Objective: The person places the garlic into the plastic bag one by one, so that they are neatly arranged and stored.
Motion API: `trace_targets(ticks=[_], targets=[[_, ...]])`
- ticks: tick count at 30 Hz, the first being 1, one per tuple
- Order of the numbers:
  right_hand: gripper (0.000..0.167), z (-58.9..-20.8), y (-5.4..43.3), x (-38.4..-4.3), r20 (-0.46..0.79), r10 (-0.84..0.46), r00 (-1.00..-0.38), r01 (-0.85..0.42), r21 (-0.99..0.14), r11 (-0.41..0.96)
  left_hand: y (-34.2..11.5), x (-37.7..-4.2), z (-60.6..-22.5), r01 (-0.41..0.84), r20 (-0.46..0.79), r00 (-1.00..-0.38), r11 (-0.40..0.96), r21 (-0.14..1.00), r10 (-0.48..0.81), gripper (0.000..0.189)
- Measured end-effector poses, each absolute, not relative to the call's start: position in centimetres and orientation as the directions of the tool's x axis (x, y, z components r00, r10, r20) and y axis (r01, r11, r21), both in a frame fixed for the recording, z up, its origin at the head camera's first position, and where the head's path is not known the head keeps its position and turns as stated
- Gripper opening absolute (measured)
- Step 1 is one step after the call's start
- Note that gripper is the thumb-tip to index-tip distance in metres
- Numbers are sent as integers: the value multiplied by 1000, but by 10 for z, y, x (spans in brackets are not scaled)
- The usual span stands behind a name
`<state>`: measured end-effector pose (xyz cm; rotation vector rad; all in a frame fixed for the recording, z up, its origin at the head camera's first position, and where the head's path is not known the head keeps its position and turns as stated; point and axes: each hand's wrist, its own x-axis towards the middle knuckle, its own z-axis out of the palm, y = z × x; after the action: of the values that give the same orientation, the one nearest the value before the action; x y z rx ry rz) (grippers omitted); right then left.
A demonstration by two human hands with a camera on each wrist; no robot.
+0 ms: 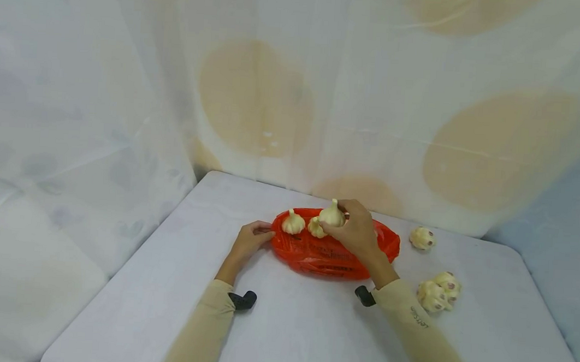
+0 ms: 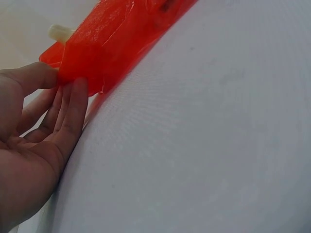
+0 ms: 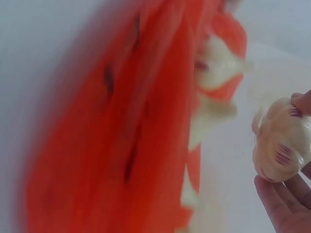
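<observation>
A red plastic bag point(image 1: 332, 262) lies on the table with its mouth spread wide, dark print along its near side. Several garlic bulbs sit in it, among them a garlic bulb point(image 1: 294, 224) at the left end. With thumb and fingertips my left hand point(image 1: 250, 239) pinches the bag's left rim, seen close in the left wrist view point(image 2: 46, 114). Over the bag's middle, my right hand point(image 1: 357, 228) holds another garlic bulb point(image 1: 332, 215), stem up in the head view. Purple streaks mark this held bulb point(image 3: 282, 143) in the right wrist view.
To the right of the bag, a single garlic bulb point(image 1: 422, 238) rests on the white table point(image 1: 292, 323). Nearer me, several bulbs point(image 1: 439, 291) lie clustered beside my right forearm. A pale spotted curtain point(image 1: 362, 124) hangs behind the table's far edge.
</observation>
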<state>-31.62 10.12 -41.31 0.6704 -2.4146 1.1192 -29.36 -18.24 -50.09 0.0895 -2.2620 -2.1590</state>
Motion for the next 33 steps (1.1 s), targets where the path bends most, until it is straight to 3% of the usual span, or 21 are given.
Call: trace_targets(ticks=[11, 33], targets=[[60, -439, 62, -296, 428, -347, -834, -548, -582, 601, -174, -289, -501, -19, -18, -999, 35, 999, -38, 28], [65, -460, 48, -290, 308, -372, -876, -482, -606, 633, -169, -289, -496, -16, -13, -999, 55, 998, -50, 28]])
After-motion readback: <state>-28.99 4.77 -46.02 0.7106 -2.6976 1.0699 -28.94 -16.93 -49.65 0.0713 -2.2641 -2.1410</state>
